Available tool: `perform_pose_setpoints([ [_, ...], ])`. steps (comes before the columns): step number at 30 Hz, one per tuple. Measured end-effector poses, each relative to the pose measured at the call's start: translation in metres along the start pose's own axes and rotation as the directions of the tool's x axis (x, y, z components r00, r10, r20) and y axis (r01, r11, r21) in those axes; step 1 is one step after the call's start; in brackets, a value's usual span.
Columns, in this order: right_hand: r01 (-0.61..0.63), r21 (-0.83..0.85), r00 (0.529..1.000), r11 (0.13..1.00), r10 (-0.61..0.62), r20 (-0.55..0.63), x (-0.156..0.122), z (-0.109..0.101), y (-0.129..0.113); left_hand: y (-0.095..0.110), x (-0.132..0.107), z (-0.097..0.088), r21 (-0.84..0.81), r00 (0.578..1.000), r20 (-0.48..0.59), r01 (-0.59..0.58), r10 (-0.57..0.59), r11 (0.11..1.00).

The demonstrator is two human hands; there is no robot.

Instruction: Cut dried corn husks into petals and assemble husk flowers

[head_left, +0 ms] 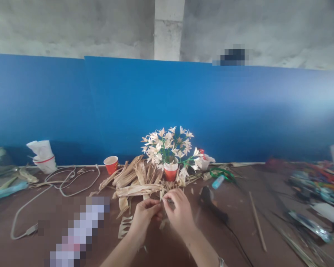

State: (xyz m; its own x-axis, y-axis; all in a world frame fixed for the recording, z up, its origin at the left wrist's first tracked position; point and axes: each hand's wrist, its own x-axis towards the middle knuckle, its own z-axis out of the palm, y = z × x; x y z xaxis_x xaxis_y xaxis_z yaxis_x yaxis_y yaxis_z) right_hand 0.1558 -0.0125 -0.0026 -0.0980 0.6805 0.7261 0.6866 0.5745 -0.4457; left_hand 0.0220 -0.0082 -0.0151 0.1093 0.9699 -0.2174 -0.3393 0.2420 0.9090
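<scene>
My left hand [148,215] and my right hand [179,212] meet above the near middle of the table, both closed in a pinch with fingertips almost touching. A small pale husk piece [161,194] shows at the fingertips; its lower part is hidden by the fingers. Just beyond lies a heap of dried corn husks [140,176]. Behind my right hand, white husk-like flowers [168,144] on green stems stand in a red and white paper cup [170,172]. Left of my left wrist is a husk strip with cut-out shapes [125,227].
A black corded tool like a glue gun [211,205] lies right of my hands, near a thin stick [257,222]. Another red paper cup [111,165], a white cable [64,181] and a tissue-filled cup [45,163] are left. Colourful clutter [320,178] covers the right. A blue partition [114,104] rises behind.
</scene>
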Motion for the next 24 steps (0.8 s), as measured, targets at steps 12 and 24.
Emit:
perform_pose_setpoints([
  [12, -0.203, 0.164, 0.978, 0.965, 0.209, -0.022, -0.007, 0.005, -0.003, 0.003, 0.002, -0.001, -0.105, 0.998, -0.051, -0.044, 0.039, 0.994],
  [24, -0.235, 0.226, 0.97, 0.945, 0.241, -0.001, -0.007, 0.006, -0.008, 0.003, -0.002, 0.004, -0.03, 0.997, -0.035, -0.073, 0.071, 0.997],
])
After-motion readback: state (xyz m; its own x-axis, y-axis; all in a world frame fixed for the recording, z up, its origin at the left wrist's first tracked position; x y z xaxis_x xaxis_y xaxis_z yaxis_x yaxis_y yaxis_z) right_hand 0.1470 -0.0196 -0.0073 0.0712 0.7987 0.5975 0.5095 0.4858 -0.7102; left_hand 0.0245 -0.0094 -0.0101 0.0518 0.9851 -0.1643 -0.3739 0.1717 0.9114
